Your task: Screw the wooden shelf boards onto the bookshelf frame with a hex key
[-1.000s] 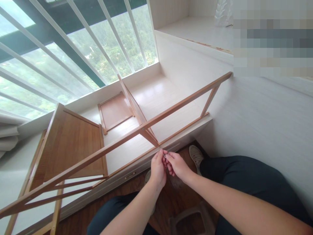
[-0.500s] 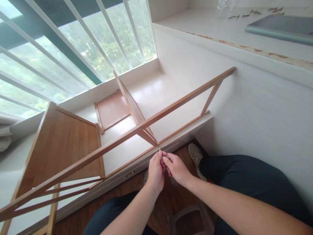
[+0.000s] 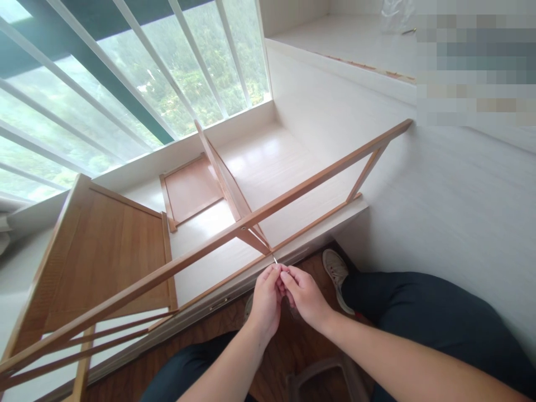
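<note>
My left hand and my right hand meet, both closed, fingertips pinched together. From between them a thin metal rod, like the shaft of a hex key, points up to the lower rail of a wooden frame. Its far end is at the joint where a crosswise wooden board meets that rail. The rest of the rod is hidden by my fingers. Above my hands runs the frame's upper rail, with a small bolt head in it at the board.
A slatted wooden panel leans at the left, and a smaller panel lies on the white sill. At upper right, a clear plastic bag and a screw rest on a ledge, partly pixelated. A stool stands below my arms.
My hands have dropped slightly, and more of the metal rod shows. Both stay pinched together. The view has shifted a little, and the upper right is now pixelated.
</note>
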{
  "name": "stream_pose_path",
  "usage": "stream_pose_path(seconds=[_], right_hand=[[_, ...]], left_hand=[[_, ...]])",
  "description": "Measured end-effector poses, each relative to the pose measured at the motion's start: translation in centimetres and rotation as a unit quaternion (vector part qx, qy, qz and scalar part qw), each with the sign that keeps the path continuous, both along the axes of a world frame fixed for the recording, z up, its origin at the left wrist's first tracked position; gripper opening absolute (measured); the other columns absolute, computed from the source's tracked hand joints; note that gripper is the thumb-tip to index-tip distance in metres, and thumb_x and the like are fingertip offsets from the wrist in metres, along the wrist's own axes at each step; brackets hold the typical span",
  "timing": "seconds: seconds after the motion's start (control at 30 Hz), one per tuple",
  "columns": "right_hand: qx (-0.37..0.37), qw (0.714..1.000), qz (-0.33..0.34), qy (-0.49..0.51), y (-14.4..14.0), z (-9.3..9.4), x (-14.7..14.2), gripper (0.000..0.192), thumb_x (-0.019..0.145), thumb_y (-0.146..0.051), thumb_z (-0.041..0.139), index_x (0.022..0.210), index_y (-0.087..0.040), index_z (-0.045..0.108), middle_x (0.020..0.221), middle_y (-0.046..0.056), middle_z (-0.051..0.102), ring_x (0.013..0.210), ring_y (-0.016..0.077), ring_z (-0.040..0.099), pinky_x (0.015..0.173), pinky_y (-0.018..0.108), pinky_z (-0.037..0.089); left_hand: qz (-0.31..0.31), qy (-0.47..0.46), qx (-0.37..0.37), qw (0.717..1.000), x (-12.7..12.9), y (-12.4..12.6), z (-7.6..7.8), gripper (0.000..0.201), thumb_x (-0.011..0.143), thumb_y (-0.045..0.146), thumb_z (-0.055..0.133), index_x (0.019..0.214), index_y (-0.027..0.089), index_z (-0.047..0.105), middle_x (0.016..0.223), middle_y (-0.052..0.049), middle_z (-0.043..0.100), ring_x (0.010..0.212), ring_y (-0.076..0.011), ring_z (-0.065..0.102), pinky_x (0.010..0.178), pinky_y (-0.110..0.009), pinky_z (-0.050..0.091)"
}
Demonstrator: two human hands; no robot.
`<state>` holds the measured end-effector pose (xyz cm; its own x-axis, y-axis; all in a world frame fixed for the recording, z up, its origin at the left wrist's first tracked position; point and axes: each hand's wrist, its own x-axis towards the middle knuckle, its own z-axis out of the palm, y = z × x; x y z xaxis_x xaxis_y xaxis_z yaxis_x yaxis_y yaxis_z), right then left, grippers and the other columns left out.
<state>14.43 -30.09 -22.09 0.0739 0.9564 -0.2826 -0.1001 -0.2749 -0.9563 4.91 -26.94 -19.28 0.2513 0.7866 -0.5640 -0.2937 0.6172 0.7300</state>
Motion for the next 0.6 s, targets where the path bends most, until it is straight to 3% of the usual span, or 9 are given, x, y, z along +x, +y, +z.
stream_pose_path(seconds=[0.6], right_hand=[[0.028, 0.998, -0.006, -0.059, 0.4, -0.2, 0.7, 0.036, 0.097, -0.045, 0.046, 0.072, -0.021, 0.054, 0.047, -0.005, 0.047, 0.044, 0.0114, 0.043, 0.049, 0.025, 0.036]], left_hand=[[0.047, -0.013, 0.008, 0.999, 0.7, 0.1, -1.2, 0.038, 0.075, 0.05, 0.076, 0.075, 0.014, 0.063, 0.058, 0.002, 0.053, 0.047, -0.0092, 0.051, 0.044, -0.02, 0.041]])
